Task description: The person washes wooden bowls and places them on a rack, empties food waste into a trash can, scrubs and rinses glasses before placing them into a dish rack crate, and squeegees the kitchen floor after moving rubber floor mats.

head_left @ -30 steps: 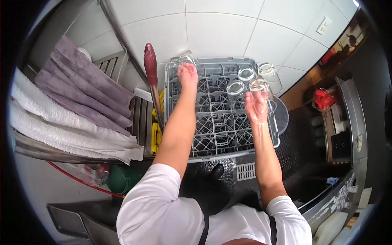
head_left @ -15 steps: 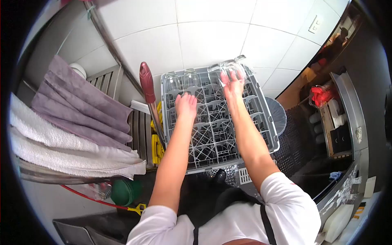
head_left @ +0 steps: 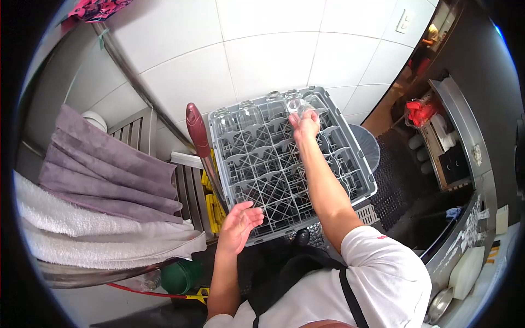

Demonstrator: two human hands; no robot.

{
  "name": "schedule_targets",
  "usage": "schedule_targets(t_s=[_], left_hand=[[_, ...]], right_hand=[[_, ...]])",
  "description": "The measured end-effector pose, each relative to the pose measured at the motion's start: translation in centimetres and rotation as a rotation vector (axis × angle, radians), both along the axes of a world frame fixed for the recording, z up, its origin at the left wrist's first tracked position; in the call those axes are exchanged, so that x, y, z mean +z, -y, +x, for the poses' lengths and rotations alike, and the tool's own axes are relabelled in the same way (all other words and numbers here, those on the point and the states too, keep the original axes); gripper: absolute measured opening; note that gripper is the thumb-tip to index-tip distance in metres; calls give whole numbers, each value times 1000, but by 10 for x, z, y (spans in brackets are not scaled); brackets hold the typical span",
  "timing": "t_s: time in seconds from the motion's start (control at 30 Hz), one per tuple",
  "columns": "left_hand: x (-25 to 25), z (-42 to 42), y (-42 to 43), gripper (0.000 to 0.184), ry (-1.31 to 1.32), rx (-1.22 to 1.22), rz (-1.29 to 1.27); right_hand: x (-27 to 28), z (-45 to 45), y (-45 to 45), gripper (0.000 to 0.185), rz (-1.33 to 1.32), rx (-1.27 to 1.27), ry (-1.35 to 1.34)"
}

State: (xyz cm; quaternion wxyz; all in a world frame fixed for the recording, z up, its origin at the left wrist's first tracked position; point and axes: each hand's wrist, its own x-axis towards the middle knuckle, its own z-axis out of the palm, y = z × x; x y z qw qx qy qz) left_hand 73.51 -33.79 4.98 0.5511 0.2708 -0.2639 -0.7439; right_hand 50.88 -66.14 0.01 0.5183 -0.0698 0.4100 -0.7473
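A grey dishwasher rack point(head_left: 363, 170) with a gridded base lies in front of me. Clear glasses stand along its far row, among them one at the left corner point(head_left: 223, 121) and another beside it point(head_left: 250, 113). Toward the right of that row, my right hand point(head_left: 306, 124) has its fingers round a clear glass point(head_left: 296, 105), which is partly hidden by them. My left hand point(head_left: 239, 225) hovers by the rack's near left corner, holding nothing, fingers stretched and apart.
A maroon-handled tool point(head_left: 197, 130) leans at the rack's left side. Purple point(head_left: 104, 169) and white point(head_left: 104, 235) towels hang further left. A lined bin point(head_left: 365, 147) stands right of the rack, and a tiled wall point(head_left: 268, 60) rises behind.
My left hand has pulled back from the far left glasses to the near left corner. The glassware in my right hand, tilted over the far right corner before, is now lower, within the far row.
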Motion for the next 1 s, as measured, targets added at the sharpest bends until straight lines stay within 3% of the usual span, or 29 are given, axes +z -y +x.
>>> schedule_targets(t_s=[0.1,0.2,0.27,0.33,0.37,0.43,0.53,0.6,0.67,0.7,0.77,0.87,0.9,1.0], left_hand=[[-8,5,-11,47,68,8,18],[-3,4,-14,48,91,4,12],[-1,1,-13,48,102,15,14],[1,-5,-8,48,121,39,13],[2,-8,-8,47,133,49,14],[5,-16,-7,46,125,53,-5],[1,-22,-8,46,87,53,-31],[-3,-23,-6,46,91,32,-27],[-3,-24,-4,46,91,43,7],[-1,-25,-3,47,101,40,12],[-1,-26,-1,47,111,22,-35],[5,-33,3,50,116,-21,-87],[5,-36,3,50,98,-44,-105],[5,-43,5,55,84,-122,-135]], right_hand=[[-4,-27,2,25,-82,6,175],[-23,-57,38,29,-365,119,803],[-17,-61,62,27,-399,77,1055],[-25,-65,89,40,-411,76,1231],[-57,-72,108,48,-538,184,1385],[-48,-67,107,51,-434,-102,1249],[-47,-87,90,33,-251,-127,1258],[-40,-94,59,29,-109,-98,1033],[-13,-99,12,39,-93,9,511],[25,-101,-18,49,39,-24,219],[39,-121,-34,58,6,30,-391],[8,-163,-11,61,-75,-239,-1877],[17,-169,-19,54,-27,113,-1745],[38,-170,-25,46,-71,499,-1788]])
